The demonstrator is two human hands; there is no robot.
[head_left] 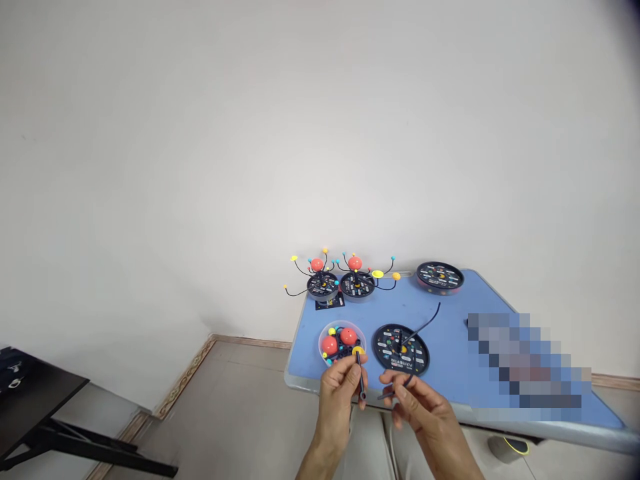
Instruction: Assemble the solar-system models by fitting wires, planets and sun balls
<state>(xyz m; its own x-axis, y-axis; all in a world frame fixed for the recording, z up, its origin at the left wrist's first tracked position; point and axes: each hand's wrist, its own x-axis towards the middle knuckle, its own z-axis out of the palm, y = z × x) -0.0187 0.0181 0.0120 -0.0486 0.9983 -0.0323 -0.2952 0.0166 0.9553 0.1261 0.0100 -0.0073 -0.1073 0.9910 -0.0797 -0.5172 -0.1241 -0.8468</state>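
My left hand [341, 390] pinches a short black plastic rod [360, 380] with a ring-like lower end. Close beside it, my right hand [417, 407] has its fingers closed on a thin black plastic arm [387, 396], partly hidden by the fingers. Just beyond my right hand lies a round black base disc [387, 362] with printed labels, a short upright post and one long curved arm [425, 325] reaching up to the right. Past my left hand is a clear tub [324, 328] of red balls, small yellow and blue balls and black parts.
Two assembled planet models [323, 285] [357, 285] with red balls stand at the back left of the blue table [345, 317], over a black card. Another black disc on a tub [440, 277] sits back right, near a pixelated area. A dark table [35, 393] stands left.
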